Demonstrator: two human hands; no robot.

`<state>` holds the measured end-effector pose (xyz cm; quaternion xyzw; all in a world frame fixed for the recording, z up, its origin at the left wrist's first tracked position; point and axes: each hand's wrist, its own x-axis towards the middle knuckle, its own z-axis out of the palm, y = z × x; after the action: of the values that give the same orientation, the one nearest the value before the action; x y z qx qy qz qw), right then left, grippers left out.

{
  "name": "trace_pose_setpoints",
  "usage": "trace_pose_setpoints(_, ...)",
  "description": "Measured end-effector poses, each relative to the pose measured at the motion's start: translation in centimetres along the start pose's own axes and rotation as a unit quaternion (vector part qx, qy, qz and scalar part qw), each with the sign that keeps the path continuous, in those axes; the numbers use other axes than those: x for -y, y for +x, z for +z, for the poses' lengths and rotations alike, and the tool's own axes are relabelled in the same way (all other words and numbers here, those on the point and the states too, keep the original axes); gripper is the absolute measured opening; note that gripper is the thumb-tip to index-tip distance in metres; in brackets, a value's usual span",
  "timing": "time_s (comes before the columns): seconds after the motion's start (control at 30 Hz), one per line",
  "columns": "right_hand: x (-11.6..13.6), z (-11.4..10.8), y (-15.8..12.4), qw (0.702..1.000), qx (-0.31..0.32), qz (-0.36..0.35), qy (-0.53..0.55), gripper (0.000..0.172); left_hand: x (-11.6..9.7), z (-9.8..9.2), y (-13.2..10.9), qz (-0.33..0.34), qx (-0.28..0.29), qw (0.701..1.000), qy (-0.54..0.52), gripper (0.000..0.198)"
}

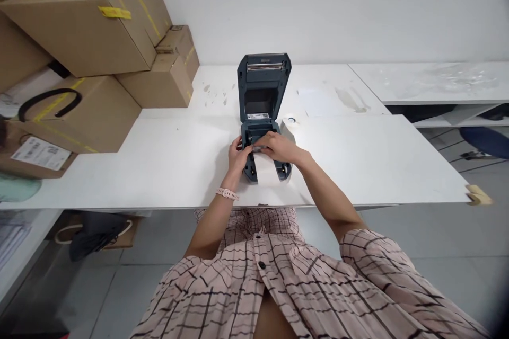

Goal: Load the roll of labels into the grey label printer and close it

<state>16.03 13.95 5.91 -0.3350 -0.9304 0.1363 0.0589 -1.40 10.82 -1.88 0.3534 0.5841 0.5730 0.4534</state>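
Label printer (260,125) stands open on the white table (358,164), paper strip (267,171) over its front. Print on the sticker (258,116) inside its lid and the barcoded shipping label (42,153) is illegible. Left hand (237,156) and right hand (276,146) curl over its body; what they grip, I cannot tell.

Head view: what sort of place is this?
Probably a packing or shipping area: cardboard boxes are piled at one end of a long white table, which also bears an open printer with a paper strip.
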Motion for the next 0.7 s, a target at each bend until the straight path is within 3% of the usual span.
trace_pose_setpoints(0.13, 0.9, 1.1, -4.3, 0.991, -0.082, -0.039, 0.097, 0.04, -0.3, 0.0, -0.3, -0.019, 0.038, 0.999, -0.019, 0.065)
trace_pose_setpoints(0.3, 1.8, 2.2, -7.6, 0.986, -0.089, -0.027, 0.141, 0.04, -1.0, -0.2, -0.5, -0.008, 0.054, 0.998, 0.008, 0.066)
trace_pose_setpoints(0.37, 1.8, 2.5, -8.1, 0.986, -0.083, -0.033, 0.142, 0.05, -1.3, -0.2, -0.5, -0.01, 0.056, 0.998, 0.019, 0.067)
trace_pose_setpoints(0.53, 1.8, 2.7, -8.5, 0.994, -0.029, -0.037, 0.103, 0.105, -1.8, -0.3, -0.7, -0.009, 0.066, 0.997, 0.028, 0.065)
trace_pose_setpoints(0.7, 1.7, 2.5, -9.0, 0.996, 0.042, -0.049, 0.068, 0.107, -2.0, -0.3, -0.8, -0.015, 0.073, 0.997, 0.02, 0.066)
